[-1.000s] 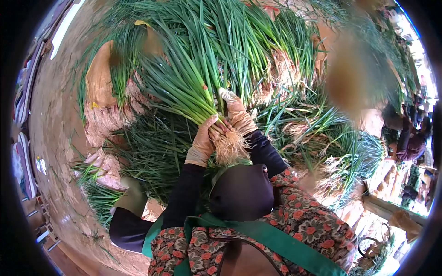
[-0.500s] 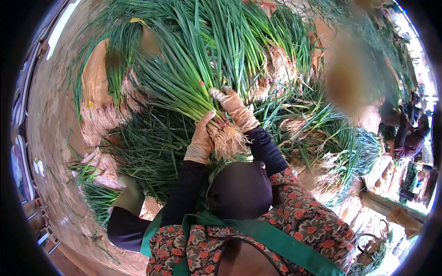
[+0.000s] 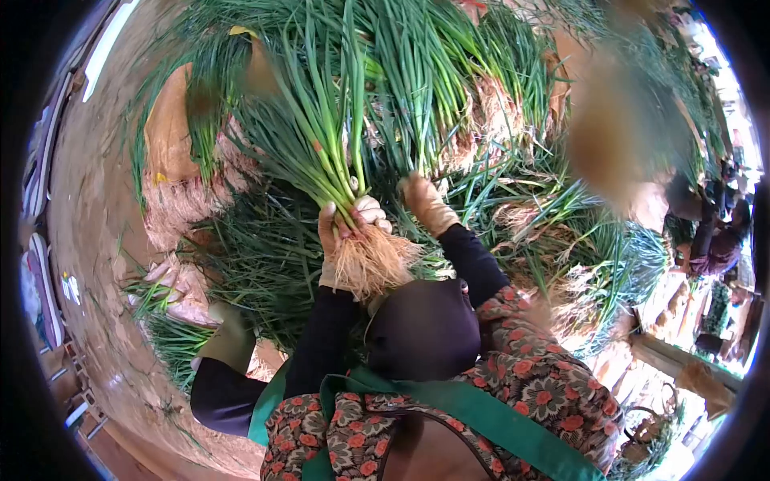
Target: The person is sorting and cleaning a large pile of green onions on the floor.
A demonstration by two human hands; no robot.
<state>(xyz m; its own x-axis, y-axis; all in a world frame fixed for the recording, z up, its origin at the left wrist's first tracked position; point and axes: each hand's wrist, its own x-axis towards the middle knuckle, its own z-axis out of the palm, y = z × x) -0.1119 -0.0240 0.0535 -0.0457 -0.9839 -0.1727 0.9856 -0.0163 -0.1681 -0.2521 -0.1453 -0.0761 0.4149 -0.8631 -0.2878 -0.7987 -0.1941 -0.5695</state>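
In front of the body, held in the closed left hand (image 3: 370, 213) just above the roots (image 3: 365, 266): a bunch of green onions (image 3: 335, 186), with its long axis slanting from the roots nearest the body, forward and to the left, toward the leaf tips. Beside it on the right and apart from the stalks, near more upright green stems (image 3: 419, 104) ahead: the right hand (image 3: 429, 206), farther from the bunch than the left, with fingers too blurred to tell whether spread or curled.

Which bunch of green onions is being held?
The bunch in the left hand, gripped just above its roots; the other bunches lie in heaps around it.
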